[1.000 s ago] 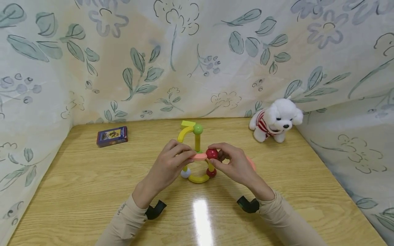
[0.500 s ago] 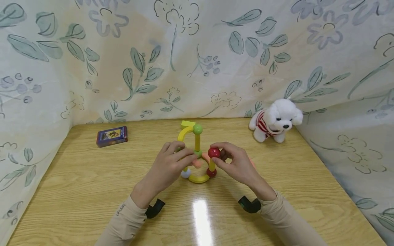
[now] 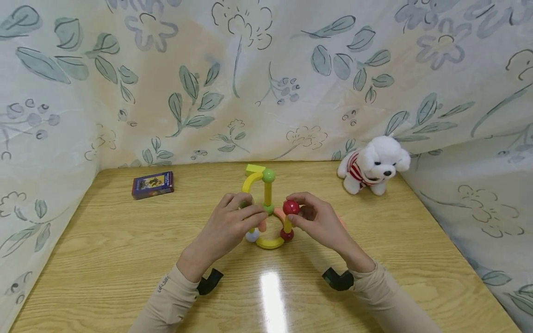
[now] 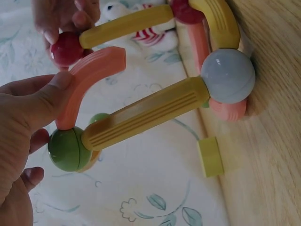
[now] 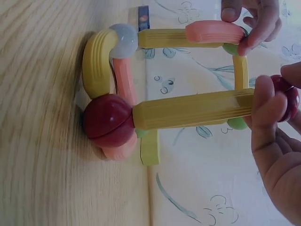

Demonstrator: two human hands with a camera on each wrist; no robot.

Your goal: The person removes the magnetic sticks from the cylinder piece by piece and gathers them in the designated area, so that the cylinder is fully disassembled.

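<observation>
A frame of sticks and balls stands on the table. My left hand (image 3: 229, 224) pinches a pink curved stick (image 4: 80, 87), which joins a green ball (image 4: 66, 148) on top of an upright yellow stick (image 4: 150, 113). The pink stick's free end is apart from the upper red ball (image 3: 291, 207). My right hand (image 3: 320, 224) pinches that ball, on top of another yellow upright (image 5: 193, 109). Below, a white ball (image 4: 228, 75) and a lower red ball (image 5: 108, 120) are linked by a yellow curved stick (image 3: 269, 243). At the back a yellow arch (image 3: 251, 180) meets another green ball (image 3: 269, 175).
A yellow-green block (image 3: 255, 169) lies behind the frame. A small card box (image 3: 152, 185) lies at the back left, and a white plush dog (image 3: 374, 164) sits at the back right. Something pink (image 3: 342, 222) shows beside the right hand. Patterned cloth (image 3: 266, 83) hangs behind the table (image 3: 104, 259).
The pink curved stick bridged across to the upper red ball; its free end has since swung away toward the left and front. The right hand and its red ball have shifted slightly right.
</observation>
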